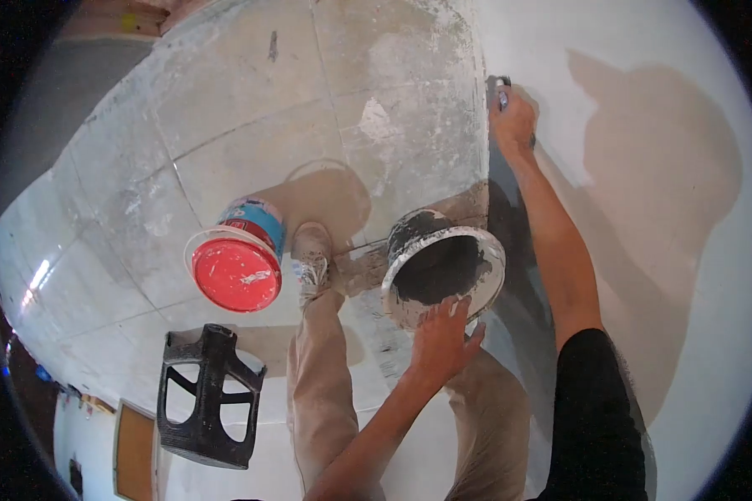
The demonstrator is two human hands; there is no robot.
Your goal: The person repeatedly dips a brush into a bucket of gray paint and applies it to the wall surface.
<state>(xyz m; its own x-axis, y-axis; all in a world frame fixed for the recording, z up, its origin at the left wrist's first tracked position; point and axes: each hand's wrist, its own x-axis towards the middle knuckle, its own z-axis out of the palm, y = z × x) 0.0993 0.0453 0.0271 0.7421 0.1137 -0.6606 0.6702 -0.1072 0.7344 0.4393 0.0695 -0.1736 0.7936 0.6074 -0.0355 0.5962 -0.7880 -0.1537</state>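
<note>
Well to the left of both hands, a black plastic stool stands on the floor, with a tub with a red lid beyond it. The left hand lies with its fingers spread on the near rim of the bucket; how firmly it grips cannot be told. Dark material coats the bucket inside, just ahead of that hand. Farther ahead and to the right, the right hand is closed around the light handle of a tool, at the wall's foot; its working edge is hidden. A dark coat runs back from it along the wall. Light, even pressure and a steady angle should suit this narrow strip, judging by the straight floor line, with the bucket kept within reach but clear of the right forearm.
</note>
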